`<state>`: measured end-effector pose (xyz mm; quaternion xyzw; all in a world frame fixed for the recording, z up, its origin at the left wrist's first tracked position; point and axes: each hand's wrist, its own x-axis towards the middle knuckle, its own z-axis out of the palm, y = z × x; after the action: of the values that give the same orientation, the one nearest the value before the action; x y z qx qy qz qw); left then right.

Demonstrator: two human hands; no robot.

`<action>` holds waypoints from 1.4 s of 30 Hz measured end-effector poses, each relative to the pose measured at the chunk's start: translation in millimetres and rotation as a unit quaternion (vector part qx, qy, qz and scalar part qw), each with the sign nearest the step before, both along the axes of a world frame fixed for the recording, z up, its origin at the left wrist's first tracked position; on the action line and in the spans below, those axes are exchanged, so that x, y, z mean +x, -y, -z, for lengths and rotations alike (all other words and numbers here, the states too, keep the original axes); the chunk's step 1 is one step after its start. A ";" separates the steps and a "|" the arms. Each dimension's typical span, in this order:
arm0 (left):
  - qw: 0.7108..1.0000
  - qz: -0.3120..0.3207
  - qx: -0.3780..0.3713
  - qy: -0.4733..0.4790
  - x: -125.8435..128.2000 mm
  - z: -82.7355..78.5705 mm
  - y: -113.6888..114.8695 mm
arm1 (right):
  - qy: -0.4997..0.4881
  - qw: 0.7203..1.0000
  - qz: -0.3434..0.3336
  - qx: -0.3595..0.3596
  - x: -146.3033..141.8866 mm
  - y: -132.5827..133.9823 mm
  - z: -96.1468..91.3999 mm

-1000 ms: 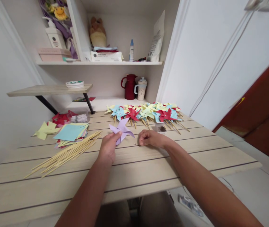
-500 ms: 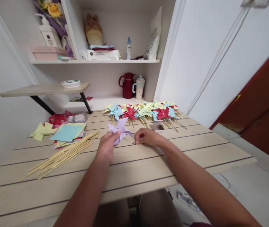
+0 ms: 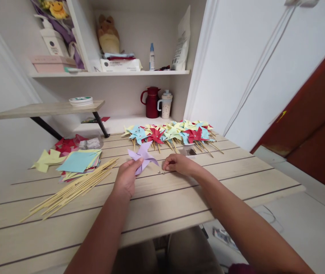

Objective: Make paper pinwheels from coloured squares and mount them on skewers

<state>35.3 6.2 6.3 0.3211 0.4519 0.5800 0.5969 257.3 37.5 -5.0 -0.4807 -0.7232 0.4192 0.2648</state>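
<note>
My left hand [image 3: 126,177] pinches a lilac paper pinwheel [image 3: 143,155] by its centre, held just above the wooden table [image 3: 179,198]. My right hand [image 3: 178,164] rests on the table to the right of it, fingers curled, fingertips down by a tiny pale pin or bead [image 3: 159,172] lying on the boards. Whether those fingers hold anything is hidden. A row of finished pinwheels [image 3: 169,134] on sticks in blue, red, yellow and green lies behind both hands.
Bamboo skewers [image 3: 73,188] lie fanned at the left. Behind them sit a stack of coloured paper squares [image 3: 78,161] and loose yellow and red cut sheets [image 3: 52,152]. A red jug [image 3: 151,102] and a cup [image 3: 165,104] stand on the back ledge, under shelves.
The view has drifted slightly, so everything sits a little further left. My right hand has crept a little toward the pinwheel, close to the small pin on the table. My left hand keeps its grip.
</note>
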 end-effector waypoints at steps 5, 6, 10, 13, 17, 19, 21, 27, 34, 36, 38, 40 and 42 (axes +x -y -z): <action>1.000 0.002 0.005 -0.010 -0.6 1.1 -0.6 | -0.010 1.000 -0.018 -0.015 -2.0 5.7 -4.4; 1.000 0.003 0.006 -0.009 -0.6 1.4 -0.7 | -0.009 1.000 -0.019 -0.015 -2.5 6.5 -4.8; 1.000 0.004 0.007 -0.009 -0.3 2.3 -1.2 | 0.000 1.000 -0.014 -0.003 -3.2 8.3 -5.3; 1.000 0.006 0.007 -0.010 -0.3 2.6 -1.4 | 0.008 1.000 -0.008 0.008 -3.8 8.8 -4.6; 1.000 0.008 0.010 -0.003 -0.6 2.6 -1.6 | 0.017 1.000 -0.004 0.018 -5.6 9.8 -4.2; 1.000 0.006 0.008 -0.001 -0.5 2.4 -1.5 | 0.019 1.000 -0.005 0.019 -6.4 10.3 -4.5; 1.000 0.003 0.005 -0.002 -0.3 2.2 -1.5 | 0.019 1.000 -0.009 0.019 -7.1 10.7 -4.6; 1.000 0.004 0.011 -0.006 -0.2 2.1 -1.0 | 0.016 1.000 -0.010 0.017 -7.9 10.6 -3.5; 1.000 0.002 0.004 -0.003 -0.1 2.7 -1.4 | 0.013 1.000 -0.009 0.017 -8.2 11.7 -6.4; 1.000 0.004 0.004 -0.004 0.0 2.8 -1.3 | 0.012 1.000 -0.006 0.015 -8.1 11.5 -6.0; 1.000 0.005 0.005 -0.003 0.0 2.8 -1.3 | 0.011 1.000 0.000 0.016 -8.3 11.0 -4.3; 1.000 0.005 0.006 -0.003 -0.3 3.2 -1.5 | 0.008 1.000 0.009 0.019 -8.8 10.4 -2.2; 1.000 0.005 0.006 -0.008 -0.9 4.0 -1.8 | 0.006 0.999 0.022 0.026 -9.2 9.8 -0.6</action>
<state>34.4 8.0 2.2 0.3317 0.4513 0.5773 0.5941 248.2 27.7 -4.4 -0.4917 -0.7248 0.3917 0.2818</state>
